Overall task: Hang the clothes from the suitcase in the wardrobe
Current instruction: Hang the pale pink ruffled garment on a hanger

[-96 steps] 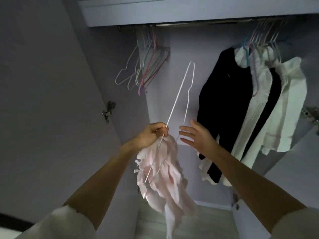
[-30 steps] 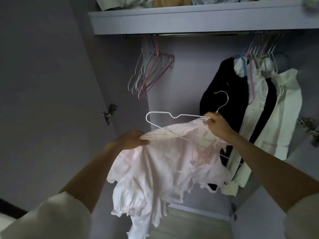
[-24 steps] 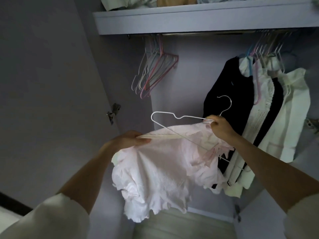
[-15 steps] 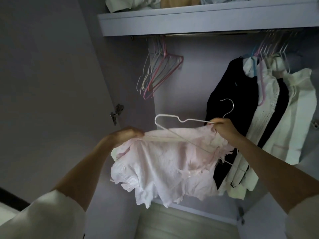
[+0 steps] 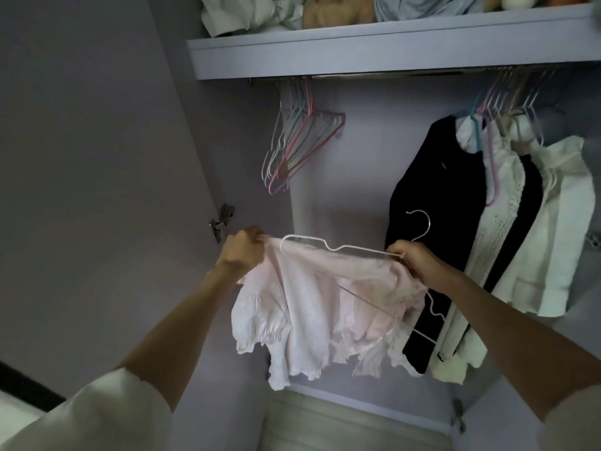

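A pale pink frilled top (image 5: 320, 307) hangs between my hands in front of the open wardrobe. A white wire hanger (image 5: 338, 248) runs through its neckline, its hook (image 5: 422, 222) pointing up to the right. My left hand (image 5: 243, 249) pinches the top's left shoulder edge and stretches it past the hanger's left end. My right hand (image 5: 414, 259) grips the hanger near its neck together with the fabric there. The hanger's lower bar shows through the cloth and pokes out at the right.
Several empty hangers (image 5: 297, 148) hang at the left of the rail (image 5: 374, 77). Black and white garments (image 5: 481, 229) hang at the right. A shelf (image 5: 374, 48) above holds bundled items. The wardrobe door (image 5: 97, 190) stands open on the left with a hinge (image 5: 221, 221).
The hanger went from bare and upright to lying inside the pink top's neckline. In the last second my left hand pulled the left shoulder outward over the hanger's end.
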